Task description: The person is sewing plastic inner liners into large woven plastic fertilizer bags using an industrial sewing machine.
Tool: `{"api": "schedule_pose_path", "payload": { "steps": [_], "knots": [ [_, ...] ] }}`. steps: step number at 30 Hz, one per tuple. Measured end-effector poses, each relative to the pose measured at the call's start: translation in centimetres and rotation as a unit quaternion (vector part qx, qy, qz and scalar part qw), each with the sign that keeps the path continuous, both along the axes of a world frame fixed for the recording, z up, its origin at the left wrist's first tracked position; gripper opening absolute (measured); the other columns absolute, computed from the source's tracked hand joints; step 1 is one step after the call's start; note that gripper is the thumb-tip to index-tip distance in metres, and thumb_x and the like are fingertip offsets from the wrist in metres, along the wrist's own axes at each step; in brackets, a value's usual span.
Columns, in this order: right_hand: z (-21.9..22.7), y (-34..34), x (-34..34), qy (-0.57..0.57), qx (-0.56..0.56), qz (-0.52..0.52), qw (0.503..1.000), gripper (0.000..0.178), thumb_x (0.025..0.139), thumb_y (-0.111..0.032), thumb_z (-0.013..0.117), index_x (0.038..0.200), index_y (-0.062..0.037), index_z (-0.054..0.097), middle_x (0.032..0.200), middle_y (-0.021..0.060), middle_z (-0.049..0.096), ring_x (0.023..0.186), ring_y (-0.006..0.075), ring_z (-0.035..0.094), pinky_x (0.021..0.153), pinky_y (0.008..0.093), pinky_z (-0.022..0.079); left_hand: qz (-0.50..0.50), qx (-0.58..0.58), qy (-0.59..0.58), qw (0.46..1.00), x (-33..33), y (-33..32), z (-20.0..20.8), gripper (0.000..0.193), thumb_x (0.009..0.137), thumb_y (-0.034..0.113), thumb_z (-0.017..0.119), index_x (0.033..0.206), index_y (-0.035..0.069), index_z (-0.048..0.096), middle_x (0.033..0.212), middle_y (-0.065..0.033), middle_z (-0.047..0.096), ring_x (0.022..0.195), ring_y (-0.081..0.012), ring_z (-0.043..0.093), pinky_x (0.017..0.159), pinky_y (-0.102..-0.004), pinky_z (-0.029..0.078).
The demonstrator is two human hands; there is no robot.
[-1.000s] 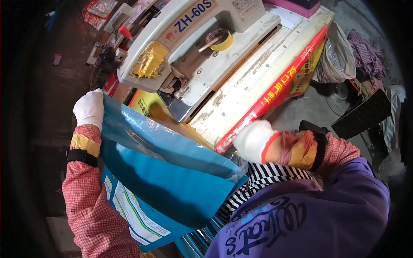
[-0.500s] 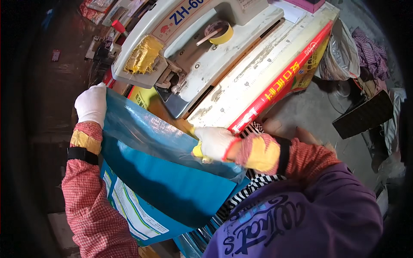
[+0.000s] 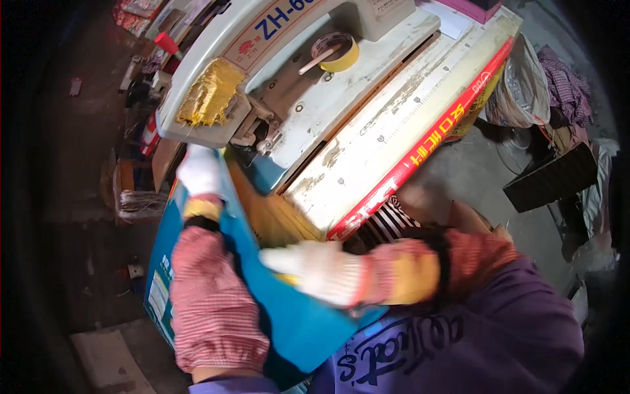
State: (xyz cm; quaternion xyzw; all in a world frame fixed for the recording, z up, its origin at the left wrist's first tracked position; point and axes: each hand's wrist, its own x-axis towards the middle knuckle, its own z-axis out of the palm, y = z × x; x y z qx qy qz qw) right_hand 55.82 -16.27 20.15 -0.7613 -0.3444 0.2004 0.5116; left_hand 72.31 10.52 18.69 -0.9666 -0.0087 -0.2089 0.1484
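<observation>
A blue plastic sack (image 3: 289, 322) with a printed panel hangs across my front, its upper edge running up beside the sewing machine (image 3: 216, 72). My left hand (image 3: 199, 172), in a white glove, is closed on the sack's top corner just below the machine's head; motion blurs its fingers. Lower and to the right, my right hand (image 3: 312, 269), also gloved and with yellow at the fingers, grips the sack's edge near my body and is blurred too. Between my hands and the machine bed, a yellowish-brown sheet (image 3: 272, 213) shows past the sack's edge.
A roll of yellow tape (image 3: 341, 56) with a small stick lies on the machine bed. Red printed strip (image 3: 426, 141) lines the white table's front edge. On the right are a plastic bag (image 3: 522, 85), checked cloth (image 3: 567, 82) and a dark cardboard piece (image 3: 554, 180).
My left hand has moved right, in under the machine's head, with the sack's corner. My right hand has come down and left. The sack, spread wide before, is now turned and narrower in view.
</observation>
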Motion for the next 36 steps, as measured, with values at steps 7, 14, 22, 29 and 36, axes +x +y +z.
{"api": "schedule_pose_path", "payload": {
  "steps": [7,14,22,29,36],
  "knots": [
    [-8.7,-9.3,-1.6,0.181,-0.036,-0.175,0.967,0.03,0.08,-0.02,0.061,0.109,-0.0129,0.059,0.078,0.0152,0.063,0.069,0.0268,0.062,0.064,0.0336,0.049,-0.213,0.067,0.034,0.974,0.4,-0.9,-3.1,0.032,0.075,0.007,0.051,0.105,0.014,0.055,0.09,-0.0074,0.06,0.07,-0.0283,0.061,0.057,-0.0361,0.05],
    [-5.0,-9.0,-1.2,0.077,-0.16,-0.18,0.968,0.01,0.075,-0.013,0.061,0.084,-0.0118,0.062,0.067,0.0127,0.058,0.06,0.025,0.058,0.056,0.031,0.046,-0.217,-0.051,0.116,0.968,1.6,-0.3,-3.3,0.019,0.075,0.008,0.051,0.091,0.01,0.062,0.085,-0.014,0.062,0.078,-0.0337,0.059,0.067,-0.0383,0.049],
    [-5.5,-8.7,-0.5,0.013,-0.303,-0.122,0.945,0.016,0.07,-0.028,0.062,0.068,-0.0128,0.059,0.061,0.0102,0.055,0.053,0.029,0.055,0.049,0.0352,0.046,-0.139,-0.201,0.288,0.926,-1.3,0.3,-0.4,0.016,0.083,0.016,0.053,0.092,0.006,0.062,0.076,-0.0169,0.056,0.071,-0.0334,0.057,0.064,-0.0388,0.044],
    [-3.9,-7.5,0.2,0.078,-0.317,-0.038,0.944,0.021,0.08,-0.028,0.052,0.087,-0.0126,0.064,0.066,0.0096,0.061,0.062,0.0246,0.062,0.054,0.0351,0.049,-0.107,-0.26,0.196,0.94,2.6,1.5,-3.2,0.017,0.077,0.017,0.056,0.082,0.002,0.064,0.076,-0.0182,0.063,0.074,-0.0318,0.061,0.066,-0.0381,0.048],
    [-4.8,7.2,8.2,-0.287,-0.144,-0.217,0.922,0.012,0.072,-0.011,0.055,0.072,-0.0073,0.066,0.066,0.0069,0.064,0.062,0.0213,0.064,0.045,0.0368,0.047,-0.254,-0.391,0.062,0.883,11.5,13.0,2.5,0.039,0.084,0.018,0.054,0.118,0.002,0.047,0.115,-0.0126,0.055,0.106,-0.0215,0.053,0.089,-0.0304,0.041]
  ]
}}
